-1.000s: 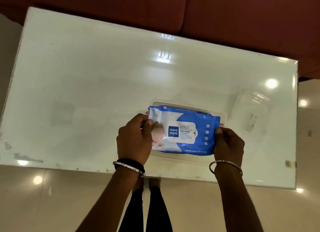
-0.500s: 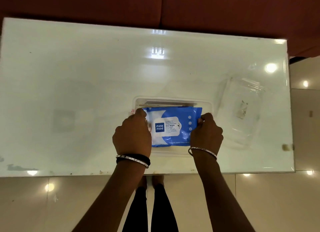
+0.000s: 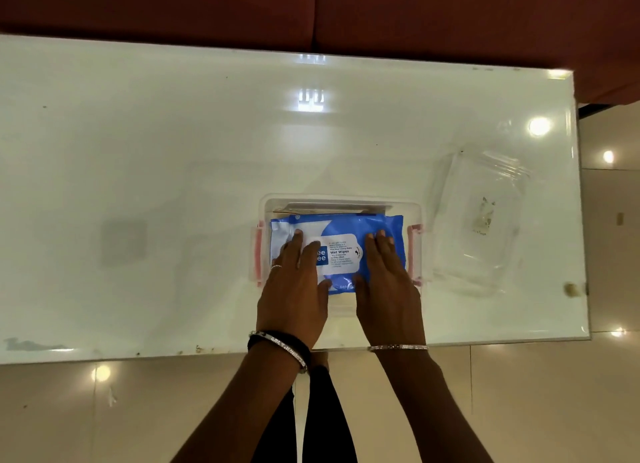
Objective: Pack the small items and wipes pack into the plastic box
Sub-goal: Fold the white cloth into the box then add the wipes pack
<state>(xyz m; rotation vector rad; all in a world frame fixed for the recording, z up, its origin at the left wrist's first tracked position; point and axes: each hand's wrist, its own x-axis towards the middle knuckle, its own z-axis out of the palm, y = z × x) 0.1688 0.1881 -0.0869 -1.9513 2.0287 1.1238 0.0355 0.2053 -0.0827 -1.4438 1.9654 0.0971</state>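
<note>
A blue and white wet wipes pack (image 3: 341, 235) lies inside the clear plastic box (image 3: 343, 201), which has pink side latches and stands near the table's front edge. My left hand (image 3: 294, 289) rests flat on the pack's left part, fingers spread. My right hand (image 3: 388, 282) lies flat on its right part. Both palms press down on the pack without gripping it. Flat items show in the box behind the pack, mostly hidden by it.
The box's clear lid (image 3: 479, 220) lies on the white glossy table (image 3: 138, 185) to the right of the box. A dark red sofa (image 3: 346, 9) runs along the table's far side. Tiled floor lies below the near edge.
The wipes pack went down from above the box into it. My hands let go of its ends and now lie flat on top of it.
</note>
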